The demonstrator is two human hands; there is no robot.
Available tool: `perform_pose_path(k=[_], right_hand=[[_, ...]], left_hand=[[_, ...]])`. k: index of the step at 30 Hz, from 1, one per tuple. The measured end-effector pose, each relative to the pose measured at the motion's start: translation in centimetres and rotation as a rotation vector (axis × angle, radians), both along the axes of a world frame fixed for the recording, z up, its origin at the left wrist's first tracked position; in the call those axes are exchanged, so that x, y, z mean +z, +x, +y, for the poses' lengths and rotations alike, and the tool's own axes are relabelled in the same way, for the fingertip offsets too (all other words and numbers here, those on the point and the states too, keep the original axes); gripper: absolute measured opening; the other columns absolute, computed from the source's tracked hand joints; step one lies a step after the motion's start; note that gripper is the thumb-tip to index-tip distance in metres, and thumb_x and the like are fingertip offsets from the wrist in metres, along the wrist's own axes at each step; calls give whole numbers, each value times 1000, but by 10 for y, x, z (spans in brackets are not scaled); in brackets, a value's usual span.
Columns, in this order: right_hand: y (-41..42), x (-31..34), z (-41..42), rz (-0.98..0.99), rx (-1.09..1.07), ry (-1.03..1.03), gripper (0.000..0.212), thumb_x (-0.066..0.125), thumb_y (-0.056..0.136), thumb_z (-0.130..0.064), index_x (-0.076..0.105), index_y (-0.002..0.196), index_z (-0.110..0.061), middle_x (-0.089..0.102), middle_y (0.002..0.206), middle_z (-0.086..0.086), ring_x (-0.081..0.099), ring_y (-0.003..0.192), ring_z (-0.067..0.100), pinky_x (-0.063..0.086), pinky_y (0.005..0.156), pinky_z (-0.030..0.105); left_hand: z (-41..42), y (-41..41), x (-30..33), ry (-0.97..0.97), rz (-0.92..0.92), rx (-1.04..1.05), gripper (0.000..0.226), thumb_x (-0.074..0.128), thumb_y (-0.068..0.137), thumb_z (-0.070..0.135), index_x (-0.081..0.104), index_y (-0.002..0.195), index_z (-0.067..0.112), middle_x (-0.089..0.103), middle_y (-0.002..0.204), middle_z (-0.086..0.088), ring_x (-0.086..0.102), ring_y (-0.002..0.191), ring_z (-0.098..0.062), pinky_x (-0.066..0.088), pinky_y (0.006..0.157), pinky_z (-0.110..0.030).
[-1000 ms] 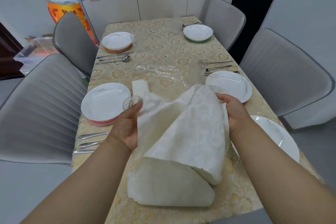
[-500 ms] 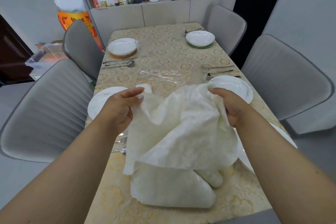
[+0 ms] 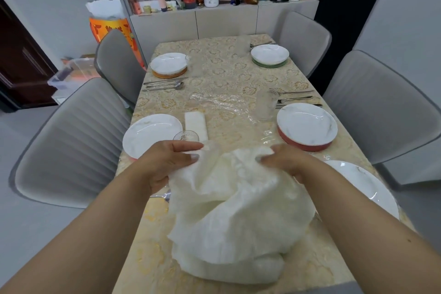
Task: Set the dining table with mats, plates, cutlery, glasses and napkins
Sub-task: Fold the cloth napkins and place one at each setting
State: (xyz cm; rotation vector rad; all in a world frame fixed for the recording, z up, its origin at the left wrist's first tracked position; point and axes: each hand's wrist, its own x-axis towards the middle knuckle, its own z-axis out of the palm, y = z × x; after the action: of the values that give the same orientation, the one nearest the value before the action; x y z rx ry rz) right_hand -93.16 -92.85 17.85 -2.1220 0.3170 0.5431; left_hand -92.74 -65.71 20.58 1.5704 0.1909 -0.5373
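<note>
A crumpled white cloth napkin (image 3: pixel 229 200) hangs over a pile of folded white napkins (image 3: pixel 229 267) at the table's near edge. My left hand (image 3: pixel 167 164) pinches its upper left edge and my right hand (image 3: pixel 286 162) grips its upper right edge. A folded napkin (image 3: pixel 195 124) lies beside the near left plate (image 3: pixel 150 133), with a glass (image 3: pixel 186 136) just behind my left hand. On the right stand a plate on a red mat (image 3: pixel 306 124), a tall glass (image 3: pixel 266 105) and cutlery (image 3: pixel 296 98). Another plate (image 3: pixel 365 184) sits under my right forearm.
Two far settings have a plate on an orange mat (image 3: pixel 168 64) with cutlery (image 3: pixel 164 85) and a plate on a green mat (image 3: pixel 269 54). Clear plastic wrap (image 3: pixel 222 102) lies mid-table. Grey chairs (image 3: pixel 71 136) line both sides. A cluttered sideboard (image 3: pixel 214 19) stands behind the table.
Both hands have come lower and closer together with the napkin, which has bunched up. The view has tilted upward, showing more of the far table and sideboard.
</note>
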Motion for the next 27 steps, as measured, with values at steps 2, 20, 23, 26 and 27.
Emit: perform_pose_path(k=[2, 20, 23, 26, 27], right_hand=[[3, 11, 1, -128, -131, 271, 29, 64, 89, -21, 63, 115, -9, 71, 98, 6, 67, 86, 22, 53, 80, 37], [-20, 6, 19, -349, 84, 319, 54, 67, 87, -36, 41, 134, -42, 57, 111, -9, 58, 89, 6, 47, 84, 24], [-25, -8, 36, -395, 147, 335, 35, 61, 93, -20, 59, 125, -31, 65, 109, -5, 61, 84, 10, 51, 79, 26], [-28, -14, 47, -217, 45, 611, 30, 52, 93, -8, 68, 115, -20, 72, 105, 4, 66, 93, 19, 51, 83, 30], [-28, -14, 49, -165, 32, 689, 33, 52, 88, -7, 69, 114, -18, 71, 107, 8, 65, 95, 22, 49, 83, 31]], left_hand=[[-6, -2, 4, 14, -49, -16, 25, 67, 83, -1, 72, 105, 9, 72, 95, -15, 68, 79, -20, 57, 76, -30], [-44, 4, -12, 117, -199, -44, 30, 76, 77, 25, 54, 72, 6, 46, 74, -11, 41, 71, -27, 33, 62, -34], [-48, 0, -20, -73, -126, -66, 30, 76, 80, 17, 61, 103, 8, 62, 96, -15, 59, 90, -31, 46, 80, -44], [-50, -8, -27, -108, -145, -124, 68, 85, 69, 26, 54, 126, 42, 58, 128, -4, 59, 116, -21, 48, 100, -41], [-52, -12, -29, -79, -180, -150, 72, 87, 66, 24, 54, 127, 40, 61, 125, -3, 61, 114, -18, 50, 97, -36]])
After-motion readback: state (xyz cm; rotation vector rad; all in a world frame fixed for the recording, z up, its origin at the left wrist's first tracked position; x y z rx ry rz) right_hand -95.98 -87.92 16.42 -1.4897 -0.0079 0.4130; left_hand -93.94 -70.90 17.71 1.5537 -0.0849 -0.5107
